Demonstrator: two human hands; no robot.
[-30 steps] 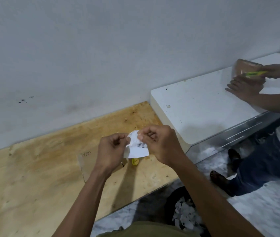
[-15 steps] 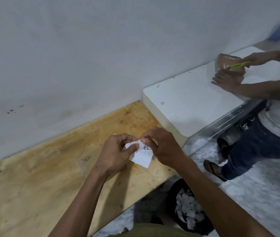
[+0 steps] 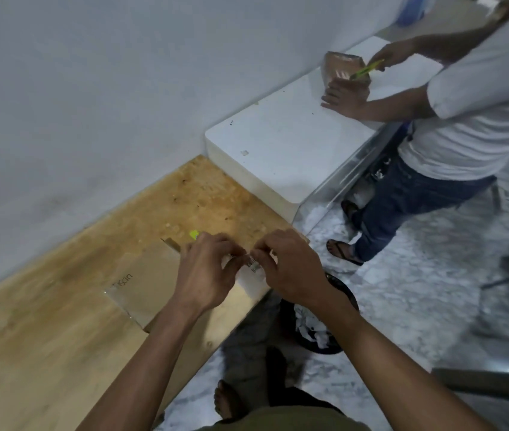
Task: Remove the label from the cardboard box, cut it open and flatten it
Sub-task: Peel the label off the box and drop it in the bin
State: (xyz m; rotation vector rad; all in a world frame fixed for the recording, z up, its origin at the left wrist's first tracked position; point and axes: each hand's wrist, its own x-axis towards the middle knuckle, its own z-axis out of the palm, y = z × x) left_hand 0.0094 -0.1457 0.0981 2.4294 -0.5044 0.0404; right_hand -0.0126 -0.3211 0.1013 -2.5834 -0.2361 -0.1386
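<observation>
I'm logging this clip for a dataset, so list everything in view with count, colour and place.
label: 1, white with a barcode, pinched between both hands
cardboard box: 1, brown, on the bench under the left hand
cutter: 1, yellow-green, on the bench, mostly hidden behind the left hand
wooden bench: 1, tan, along the wall
white table: 1, to the right of the bench
bin: 1, black, on the floor, holding white scraps
second person: 1, white shirt, blue jeans, at the white table with a small brown box and a green cutter
left hand: 1, gripping the label
right hand: 1, gripping the label
</observation>
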